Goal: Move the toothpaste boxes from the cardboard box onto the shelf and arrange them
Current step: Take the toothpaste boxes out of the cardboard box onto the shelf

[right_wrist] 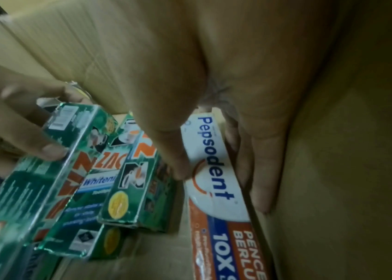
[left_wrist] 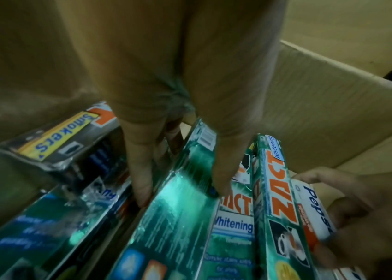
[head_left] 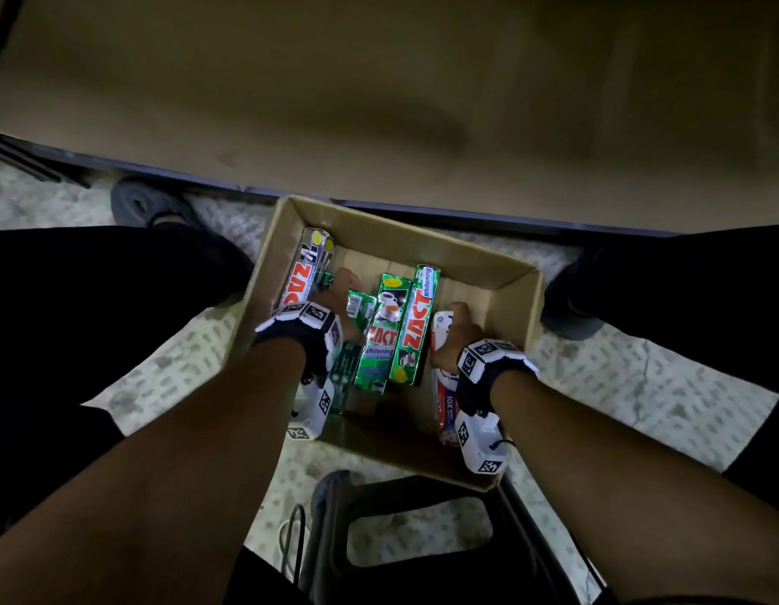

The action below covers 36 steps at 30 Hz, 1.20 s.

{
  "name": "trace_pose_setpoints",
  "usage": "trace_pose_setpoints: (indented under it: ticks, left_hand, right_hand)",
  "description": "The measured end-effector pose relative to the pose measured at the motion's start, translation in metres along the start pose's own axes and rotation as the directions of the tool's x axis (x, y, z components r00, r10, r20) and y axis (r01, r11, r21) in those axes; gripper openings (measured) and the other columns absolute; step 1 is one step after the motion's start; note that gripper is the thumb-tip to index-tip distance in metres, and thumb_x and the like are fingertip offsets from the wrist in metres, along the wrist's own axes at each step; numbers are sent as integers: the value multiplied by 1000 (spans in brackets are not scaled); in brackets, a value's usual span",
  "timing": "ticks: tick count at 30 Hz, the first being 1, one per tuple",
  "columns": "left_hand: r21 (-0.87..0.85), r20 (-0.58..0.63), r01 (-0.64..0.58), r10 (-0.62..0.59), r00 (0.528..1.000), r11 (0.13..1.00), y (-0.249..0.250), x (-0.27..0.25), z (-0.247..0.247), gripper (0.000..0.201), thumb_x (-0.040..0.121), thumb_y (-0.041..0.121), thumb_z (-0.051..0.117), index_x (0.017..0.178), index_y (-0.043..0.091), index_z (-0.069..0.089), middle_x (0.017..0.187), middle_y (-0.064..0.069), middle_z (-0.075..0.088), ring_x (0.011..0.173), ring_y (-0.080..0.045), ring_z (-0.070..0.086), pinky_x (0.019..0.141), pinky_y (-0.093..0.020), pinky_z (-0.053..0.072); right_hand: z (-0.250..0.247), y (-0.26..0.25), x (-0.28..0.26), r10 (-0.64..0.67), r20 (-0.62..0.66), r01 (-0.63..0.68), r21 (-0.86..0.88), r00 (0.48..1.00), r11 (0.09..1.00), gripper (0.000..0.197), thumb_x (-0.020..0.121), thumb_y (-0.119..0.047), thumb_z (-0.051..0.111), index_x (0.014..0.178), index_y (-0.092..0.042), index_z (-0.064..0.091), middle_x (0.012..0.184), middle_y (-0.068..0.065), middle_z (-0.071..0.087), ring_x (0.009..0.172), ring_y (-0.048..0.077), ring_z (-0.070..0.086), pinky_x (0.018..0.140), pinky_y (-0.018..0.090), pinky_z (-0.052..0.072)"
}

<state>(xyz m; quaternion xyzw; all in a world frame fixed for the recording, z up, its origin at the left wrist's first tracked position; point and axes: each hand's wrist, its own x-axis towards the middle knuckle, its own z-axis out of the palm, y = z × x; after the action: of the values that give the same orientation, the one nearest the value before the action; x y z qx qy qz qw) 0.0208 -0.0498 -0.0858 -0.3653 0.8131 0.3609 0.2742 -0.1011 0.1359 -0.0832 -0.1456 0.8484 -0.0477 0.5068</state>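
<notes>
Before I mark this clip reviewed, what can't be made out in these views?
- Head view: how many boxes lie under the left hand in the cardboard box; hand and wrist mount cover them.
- Left wrist view: the brand of the green box between its fingers; glare and blur.
- Right wrist view: the lower print on the Pepsodent box gripped by the right hand; cut off by the edge.
- Head view: the shelf's contents; dark.

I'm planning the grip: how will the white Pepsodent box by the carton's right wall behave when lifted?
The Pepsodent box is a long, thin carton, so probably light and fairly stiff, though it may dent under a hard squeeze. Its glossy printed face could be slippery. The right hand pinches it near one end, so the far end may dip; its flat sides won't roll.
</notes>
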Motion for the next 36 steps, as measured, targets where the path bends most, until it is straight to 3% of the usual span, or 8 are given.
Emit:
trace_pose_setpoints:
  ticks: [4,9,14,18,23,27,31,36]
  left_hand:
    - [-35,-48,51,-52,997,998,2,-11,8,105,54,36,94,134,24,27,124,-13,48,107,-36,56,91,-50,50]
    - [-38,-119,189,-193,974,981,7,-13,16,119,64,35,90,149,12,11,147,-18,39,124,-41,51,98,-57,46]
    - [-77,-164,190,-200,966,979,5,-11,17,102,72,25,86,150,16,21,140,-20,45,123,-41,50,101,-48,44]
    - [-47,-213,137,-144,966,989,9,-14,9,101,60,35,90,141,30,30,130,-15,50,114,-39,54,94,-47,49]
    - [-134,-201,119,-145,969,984,19,-16,-4,104,64,22,90,149,25,31,145,-14,38,127,-36,48,101,-38,44]
    - [-172,-244,91,-132,961,981,33,-22,-13,108,63,31,91,149,16,29,148,-14,38,132,-33,44,106,-37,42]
    - [-214,-299,85,-148,943,973,47,-36,-22,101,51,40,94,134,14,41,129,-8,55,118,-30,55,99,-40,49]
    - [-292,-283,49,-135,950,955,59,-58,-33,84,53,30,95,114,19,39,100,2,53,95,-21,56,70,-28,44]
  right_hand:
    - [-1,4,-2,6,-4,-6,-56,1000,998,104,77,-38,77,151,-31,4,137,17,47,117,39,55,96,49,48]
    - [7,6,0,28,-72,-29,-15,997,999,100,89,-28,69,156,-20,-4,143,23,42,124,40,51,102,47,43]
    - [6,6,2,58,-76,-59,-11,995,998,101,90,-32,67,154,-12,-8,142,22,43,123,39,51,101,46,45]
    - [1,6,2,53,-112,-54,-4,992,999,101,87,-41,67,154,-20,-5,135,20,47,116,39,54,96,46,48]
    - [-15,2,-3,64,-124,-56,65,990,996,109,78,-38,76,152,-29,-5,130,13,54,108,36,60,85,40,53]
    - [-27,-3,-14,39,-204,-4,171,978,985,102,75,-25,80,149,-25,10,113,6,56,105,33,62,86,41,55]
    - [-42,-7,-27,55,-214,-12,198,975,980,100,73,-26,82,147,-21,15,124,12,57,107,34,61,90,44,54]
    - [-53,-7,-48,53,-255,6,225,966,974,82,72,-24,84,130,-10,29,119,10,59,106,32,62,85,40,55]
